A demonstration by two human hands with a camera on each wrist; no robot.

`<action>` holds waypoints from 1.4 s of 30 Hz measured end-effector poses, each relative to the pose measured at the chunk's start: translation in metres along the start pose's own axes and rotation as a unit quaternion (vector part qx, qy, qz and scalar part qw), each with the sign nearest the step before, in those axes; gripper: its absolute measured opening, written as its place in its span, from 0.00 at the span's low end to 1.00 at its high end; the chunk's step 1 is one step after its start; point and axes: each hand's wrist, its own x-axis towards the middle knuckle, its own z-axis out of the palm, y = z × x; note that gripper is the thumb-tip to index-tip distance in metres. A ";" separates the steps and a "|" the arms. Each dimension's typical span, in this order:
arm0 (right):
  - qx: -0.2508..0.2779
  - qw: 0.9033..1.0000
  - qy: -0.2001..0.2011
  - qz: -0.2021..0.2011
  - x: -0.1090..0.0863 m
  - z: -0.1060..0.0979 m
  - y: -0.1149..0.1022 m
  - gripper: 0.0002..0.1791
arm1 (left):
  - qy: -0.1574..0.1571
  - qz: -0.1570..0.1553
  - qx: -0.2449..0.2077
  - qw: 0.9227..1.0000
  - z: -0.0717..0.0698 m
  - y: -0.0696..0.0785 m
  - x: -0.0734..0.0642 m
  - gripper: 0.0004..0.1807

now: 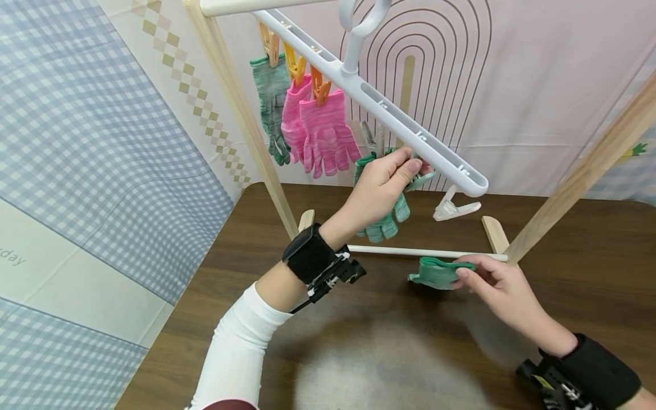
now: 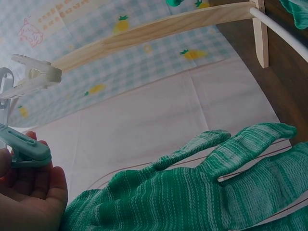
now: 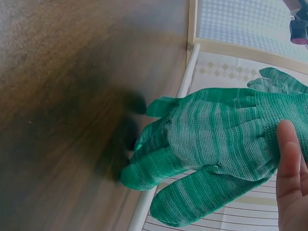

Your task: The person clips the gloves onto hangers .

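My left hand (image 1: 376,188) pinches a pale green clothespin (image 2: 29,150) that hangs under the white hanger (image 1: 410,128). Behind that hand a green striped glove (image 1: 385,226) hangs with its fingers downward, and its knit also fills the lower part of the left wrist view. My right hand (image 1: 504,287) grips a second green striped glove (image 3: 216,132) near its cuff, below the hanger's right end. In the right wrist view this glove's fingers point away from the hand, down toward the table. A white clothespin (image 1: 453,208) holds nothing at the hanger's right end.
Pink gloves (image 1: 328,128) and a darker green glove (image 1: 271,99) hang from orange and yellow clothespins at the hanger's left. Wooden legs (image 1: 579,176) and a low white rod (image 1: 425,251) frame the space above the brown table (image 1: 359,341). Patterned cloth (image 1: 553,85) hangs behind.
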 end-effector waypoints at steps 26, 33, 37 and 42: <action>0.004 0.999 -0.001 0.039 0.016 -0.003 -0.002 0.09 | -0.019 0.046 -0.017 0.999 0.000 0.000 -0.002 0.12; 0.022 0.999 0.000 0.044 0.018 -0.004 -0.003 0.09 | -0.037 0.046 -0.064 0.996 -0.002 0.001 -0.001 0.12; 0.024 0.999 0.001 0.046 0.018 -0.004 -0.003 0.08 | -0.048 0.037 -0.093 0.994 -0.002 0.004 0.000 0.11; 0.025 0.999 0.003 0.048 0.017 -0.004 -0.003 0.08 | -0.055 0.021 -0.155 0.986 -0.001 0.009 0.002 0.11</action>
